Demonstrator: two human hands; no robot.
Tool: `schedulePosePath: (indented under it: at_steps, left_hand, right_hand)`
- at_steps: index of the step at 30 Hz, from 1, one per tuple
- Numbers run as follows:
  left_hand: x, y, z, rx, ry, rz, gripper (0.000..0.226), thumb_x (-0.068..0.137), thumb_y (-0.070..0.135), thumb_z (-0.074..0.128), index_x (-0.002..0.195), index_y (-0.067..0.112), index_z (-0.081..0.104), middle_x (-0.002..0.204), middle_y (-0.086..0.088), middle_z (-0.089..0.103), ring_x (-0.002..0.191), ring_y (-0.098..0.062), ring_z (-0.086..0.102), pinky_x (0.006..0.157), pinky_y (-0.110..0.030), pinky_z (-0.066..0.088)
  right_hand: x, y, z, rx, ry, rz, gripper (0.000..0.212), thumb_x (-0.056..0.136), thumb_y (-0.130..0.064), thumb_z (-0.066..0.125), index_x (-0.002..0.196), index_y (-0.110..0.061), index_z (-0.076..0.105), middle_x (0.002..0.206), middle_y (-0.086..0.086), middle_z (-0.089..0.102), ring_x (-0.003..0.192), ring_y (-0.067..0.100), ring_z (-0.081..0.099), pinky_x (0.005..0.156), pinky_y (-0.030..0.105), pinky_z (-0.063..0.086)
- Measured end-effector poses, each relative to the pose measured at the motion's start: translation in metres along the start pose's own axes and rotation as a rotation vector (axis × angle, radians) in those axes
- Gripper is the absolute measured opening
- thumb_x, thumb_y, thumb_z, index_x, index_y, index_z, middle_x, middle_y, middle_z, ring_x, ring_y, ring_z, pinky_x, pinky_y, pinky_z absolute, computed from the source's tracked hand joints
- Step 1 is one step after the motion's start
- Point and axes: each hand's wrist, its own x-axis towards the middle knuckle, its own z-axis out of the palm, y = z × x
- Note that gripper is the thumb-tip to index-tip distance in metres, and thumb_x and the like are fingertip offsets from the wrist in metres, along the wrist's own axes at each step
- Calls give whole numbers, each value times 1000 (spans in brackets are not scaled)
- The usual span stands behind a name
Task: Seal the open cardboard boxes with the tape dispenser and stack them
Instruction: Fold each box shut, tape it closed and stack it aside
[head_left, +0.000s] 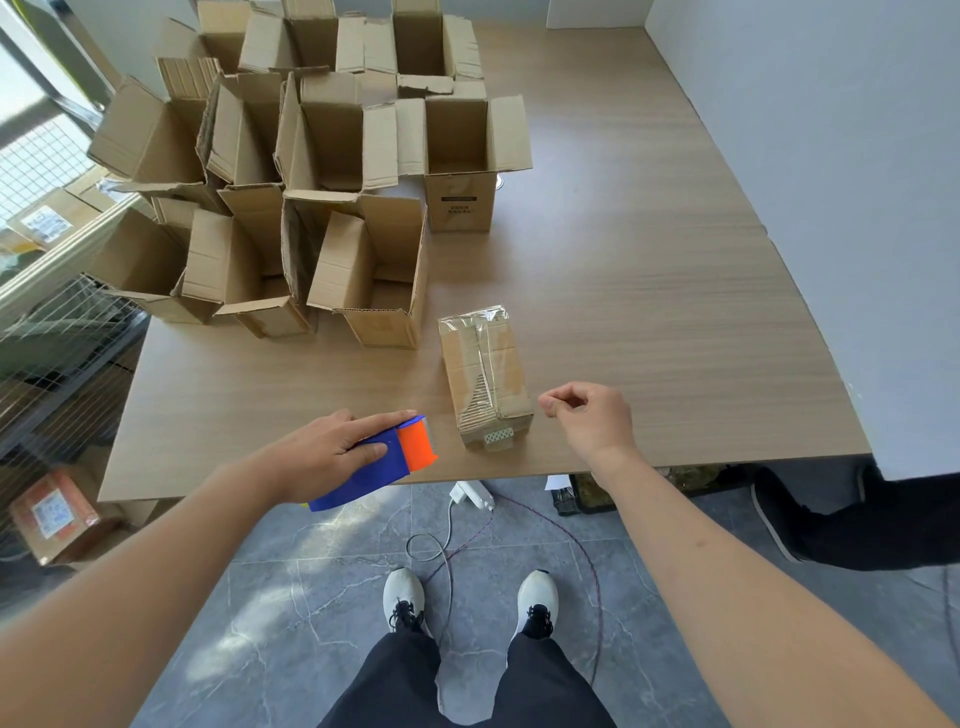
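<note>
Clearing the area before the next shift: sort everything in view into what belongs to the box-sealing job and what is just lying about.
For the job:
- tape dispenser, held by the left hand
- taped box beside the right hand
- open cardboard boxes on the table

Lying about:
- white charger and cables on the floor
- labelled parcel under the table
</note>
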Motion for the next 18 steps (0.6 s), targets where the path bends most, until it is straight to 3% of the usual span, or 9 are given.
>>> schedulePosePath:
  at_steps: [5, 8, 11, 14, 16, 18]
  left_hand:
    - [13, 2, 8, 9, 15, -29, 53, 108, 47, 37, 136, 84, 13, 106, 1, 52, 100, -17, 53, 88, -36, 42]
    - [21, 5, 13, 14, 20, -29, 52, 108, 48, 37, 136, 84, 13, 103, 1, 51, 97, -17, 52, 88, -37, 43]
    - [28, 9, 18, 32, 27, -24, 52, 108, 48, 37, 138, 82, 13, 102, 1, 50, 96, -18, 52, 91, -38, 43]
    - [32, 12, 24, 35, 38, -14, 51, 107, 50, 37, 139, 82, 13, 100, 3, 49, 93, -17, 51, 85, -37, 41]
    - [34, 14, 28, 13, 43, -7, 52, 107, 49, 38, 139, 81, 13, 99, 2, 48, 92, -16, 51, 82, -35, 39]
    - [36, 18, 30, -10, 51, -4, 52, 107, 48, 39, 139, 81, 14, 98, 2, 48, 91, -15, 51, 80, -34, 38]
  right_hand:
    - [9, 11, 6, -6, -21, 25, 9, 85, -28, 82, 77, -28, 78, 75, -14, 75, 78, 3, 68, 78, 27, 55]
    - [10, 18, 9, -6, -56, 47, 12, 90, -31, 77, 79, -27, 78, 78, -12, 75, 84, 12, 69, 84, 40, 58]
    - [9, 19, 13, -11, -74, 46, 17, 98, -33, 66, 84, -27, 73, 83, -9, 73, 81, 22, 69, 82, 49, 58]
    - [6, 14, 19, -131, -98, -1, 19, 106, -37, 44, 98, -30, 59, 86, -8, 66, 84, 28, 66, 73, 44, 53]
    - [3, 8, 25, -246, -74, -26, 21, 107, -36, 35, 122, -37, 49, 110, -5, 68, 100, 28, 65, 74, 38, 46]
    - [1, 1, 30, -345, -92, -45, 50, 106, -35, 35, 154, -39, 23, 144, -5, 56, 117, 29, 60, 87, 41, 47]
